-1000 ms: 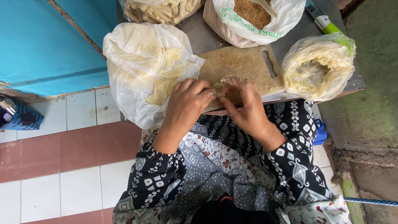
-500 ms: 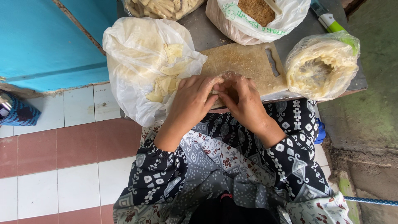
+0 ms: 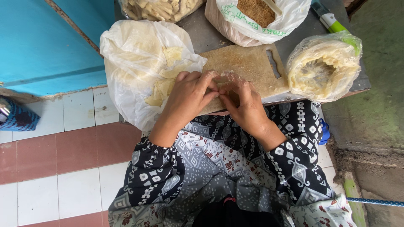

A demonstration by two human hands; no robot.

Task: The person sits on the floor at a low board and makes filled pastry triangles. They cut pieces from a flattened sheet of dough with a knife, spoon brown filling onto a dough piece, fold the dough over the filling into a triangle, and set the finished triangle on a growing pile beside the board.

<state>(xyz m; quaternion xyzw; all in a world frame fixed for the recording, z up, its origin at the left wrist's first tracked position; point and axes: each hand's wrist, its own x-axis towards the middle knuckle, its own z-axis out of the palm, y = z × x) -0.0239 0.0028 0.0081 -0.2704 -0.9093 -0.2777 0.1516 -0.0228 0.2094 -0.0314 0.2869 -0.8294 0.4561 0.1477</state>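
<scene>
At frame centre, something small and hidden is pinched between left hand [image 3: 189, 98] and right hand [image 3: 244, 107] over the cutting board [image 3: 248, 65].

A cutting board [image 3: 252, 67] lies on the table [image 3: 202, 31], between two bags [image 3: 139, 67] [image 3: 324, 67]; two more bags [image 3: 252, 17] [image 3: 160, 8] sit behind it.

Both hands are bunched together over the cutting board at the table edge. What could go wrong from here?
The wooden cutting board reaches the table's near edge, so pressure from the left hand and right hand might tip or slide it. The open white bag beside the left wrist could be knocked floorward.
</scene>
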